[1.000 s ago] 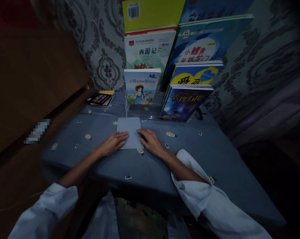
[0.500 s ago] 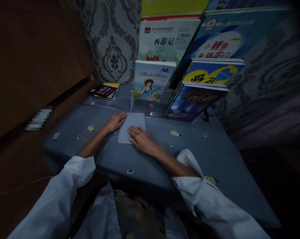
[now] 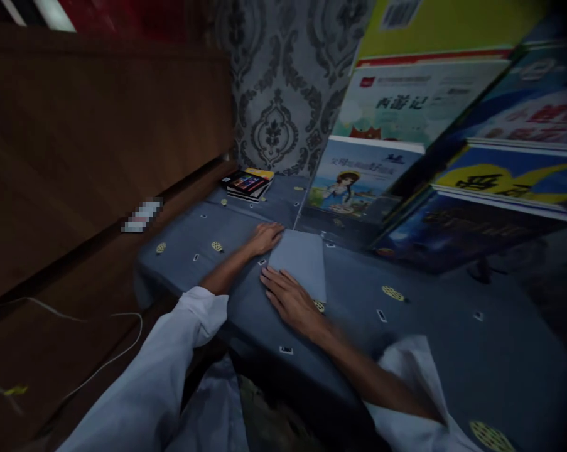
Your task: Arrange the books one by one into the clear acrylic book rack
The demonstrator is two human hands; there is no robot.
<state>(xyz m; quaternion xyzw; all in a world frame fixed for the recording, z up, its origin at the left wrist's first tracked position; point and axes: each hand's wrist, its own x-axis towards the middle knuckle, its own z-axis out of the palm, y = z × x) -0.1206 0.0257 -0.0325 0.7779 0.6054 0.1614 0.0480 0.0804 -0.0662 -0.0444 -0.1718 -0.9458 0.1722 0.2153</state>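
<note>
**Light, even pressure seemed the move**

Right hand (image 3: 292, 304) lay flat, not pinching, over the near-left part of the gray notebook (image 3: 304, 257) on the table (image 3: 353, 267). Left hand (image 3: 266, 239) met its far-left corner; couldn't tell if it pinched.

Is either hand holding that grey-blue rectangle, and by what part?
No clear grip shows: the left hand is at the far left corner of the grey-blue rectangle; the right hand lies over its near left corner. Left thumb unclear.
</note>
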